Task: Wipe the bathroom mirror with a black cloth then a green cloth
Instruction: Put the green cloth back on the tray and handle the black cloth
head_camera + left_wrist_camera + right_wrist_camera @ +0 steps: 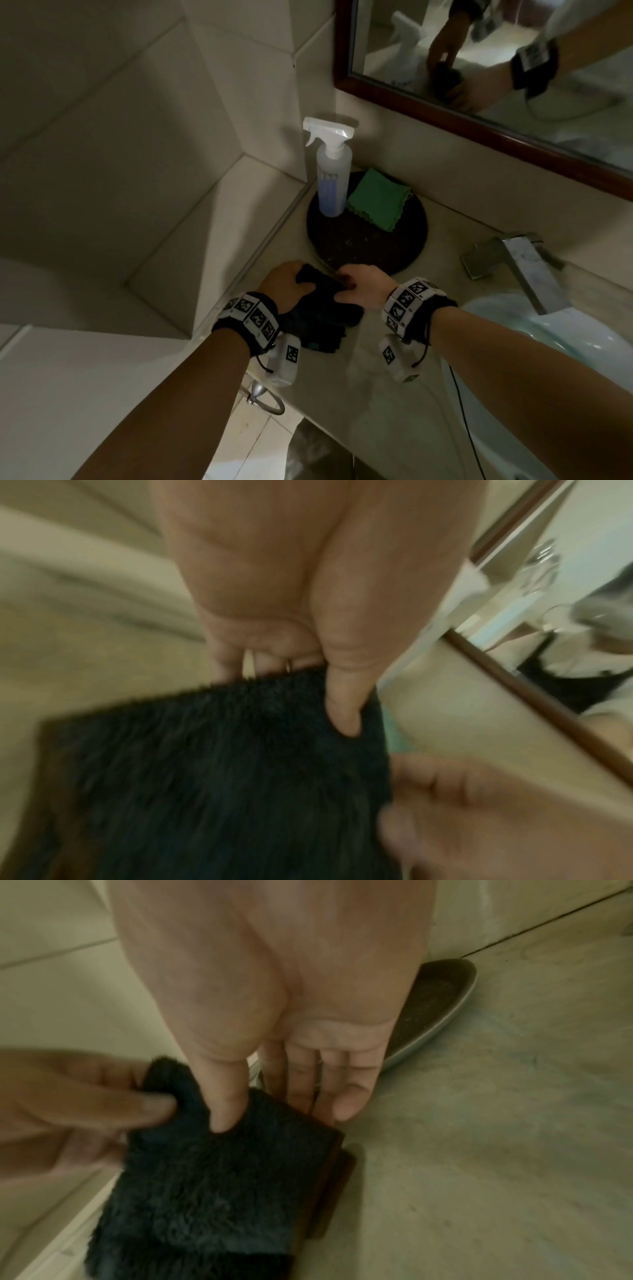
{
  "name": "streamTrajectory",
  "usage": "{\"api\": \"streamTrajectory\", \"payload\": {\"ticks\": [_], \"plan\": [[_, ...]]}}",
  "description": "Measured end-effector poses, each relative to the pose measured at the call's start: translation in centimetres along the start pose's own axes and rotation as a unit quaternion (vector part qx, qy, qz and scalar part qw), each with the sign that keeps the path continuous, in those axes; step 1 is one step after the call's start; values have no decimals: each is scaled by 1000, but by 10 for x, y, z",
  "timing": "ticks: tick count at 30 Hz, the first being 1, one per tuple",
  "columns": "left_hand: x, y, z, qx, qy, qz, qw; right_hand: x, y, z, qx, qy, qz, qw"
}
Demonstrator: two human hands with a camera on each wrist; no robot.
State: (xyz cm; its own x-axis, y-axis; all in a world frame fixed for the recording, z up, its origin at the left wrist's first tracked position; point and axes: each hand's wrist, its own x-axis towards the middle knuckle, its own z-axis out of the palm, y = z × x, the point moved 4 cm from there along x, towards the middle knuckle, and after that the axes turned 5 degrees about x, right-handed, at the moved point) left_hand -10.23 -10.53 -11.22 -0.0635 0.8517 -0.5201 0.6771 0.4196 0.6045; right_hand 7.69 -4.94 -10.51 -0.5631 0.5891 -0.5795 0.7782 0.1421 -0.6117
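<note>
So closest to me, both hands are on the black cloth (320,308), which is lying on the worktop (394,394) near the front-left edge. My left hand (286,284) has its fingers curled over the far-left end, thumb pressed into the pile on top, so that's a proper pinch. My right hand (363,286) is doing the same on the right side: thumb on top of the fabric, the other fingers (301,1085) tucked behind and under the edge. Pretty sure I'm holding it at two points like that to fold or square it up, or to lift it as a flat pad rather than a wad. It looks thick and fluffy, so it'll probably flop if I only grab one corner.

Just past the hands there's a round dark tray (363,250). The spray bottle (331,171) stands upright on its far-left part, and the green cloth (376,200) sits folded right next to it on the right, untouched, which makes sense since it's for the second pass.

Over to the right are the tap (513,260) and the basin (548,329). Furthest away, up on the wall, is the mirror (496,65) in its brown frame. Nothing's touching the glass yet, so I'd say wiping hasn't started.
</note>
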Motion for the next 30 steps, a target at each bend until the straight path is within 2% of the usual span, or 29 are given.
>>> {"api": "streamTrajectory", "payload": {"ticks": [2,5,10,14,17,21,24,30], "plan": [[0,15,-12,-18,-26,33,999,0,-1,-1,-3,-7,-2,1000],[6,32,-26,-42,-37,61,997,-4,-1,-15,75,19,-2,997],[16,52,-37,-193,-23,37,980,-15,2,-50,233,87,-6,968],[26,70,-35,-251,-17,3,968,-20,12,-68,284,142,-1,948],[40,73,-26,-216,-44,-6,975,-17,22,-76,342,172,19,924],[52,71,-16,-199,-42,0,979,-9,35,-73,449,190,73,870],[62,72,-17,-181,-38,21,983,-2,42,-74,458,189,103,862],[88,73,-20,-76,-30,47,996,10,48,-80,423,226,125,869]]}}
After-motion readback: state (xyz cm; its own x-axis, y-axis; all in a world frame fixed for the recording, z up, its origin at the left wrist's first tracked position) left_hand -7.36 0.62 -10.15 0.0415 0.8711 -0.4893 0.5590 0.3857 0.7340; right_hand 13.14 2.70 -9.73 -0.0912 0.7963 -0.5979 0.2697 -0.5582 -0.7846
